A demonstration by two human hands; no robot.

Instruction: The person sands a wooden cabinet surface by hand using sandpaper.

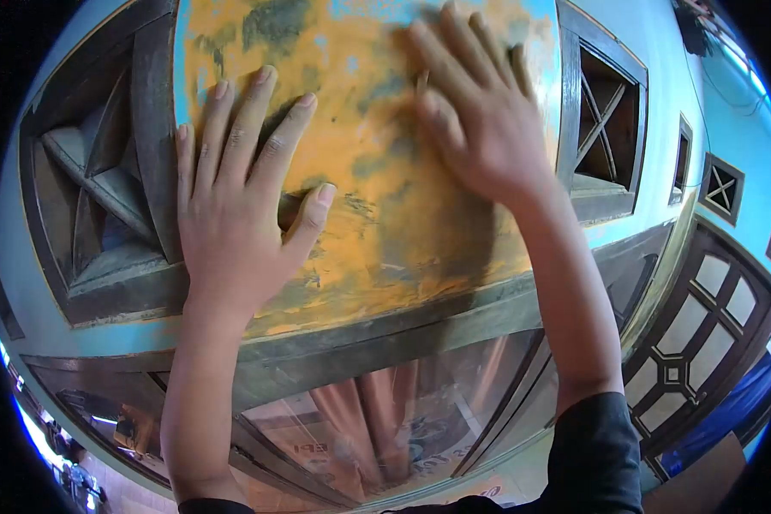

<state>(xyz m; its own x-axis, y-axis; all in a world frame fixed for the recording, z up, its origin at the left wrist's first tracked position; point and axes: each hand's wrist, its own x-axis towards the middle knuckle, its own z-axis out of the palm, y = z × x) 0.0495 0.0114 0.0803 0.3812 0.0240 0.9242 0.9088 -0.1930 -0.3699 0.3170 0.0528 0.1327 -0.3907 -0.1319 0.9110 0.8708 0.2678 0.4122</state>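
Both hands are raised against a wall section (360, 214) coated in patchy orange, with dark smudges and pale blue showing through. My left hand (236, 188) lies on its left part, palm to the wall, fingers spread and pointing up, thumb out to the right. Higher up on the right, my right hand (488, 128) reaches over the same orange surface with its fingers stretched out and apart. Its fingertips are slightly smeared by motion, and its palm side is hidden. No tool shows in either hand.
Wooden vent frames with crossed bars flank the section: a left one (103, 188) and a right one (604, 120). Below runs a dark wooden beam (351, 347) above glass with a brown curtain (377, 420) behind it. A panelled door (694, 343) stands at right.
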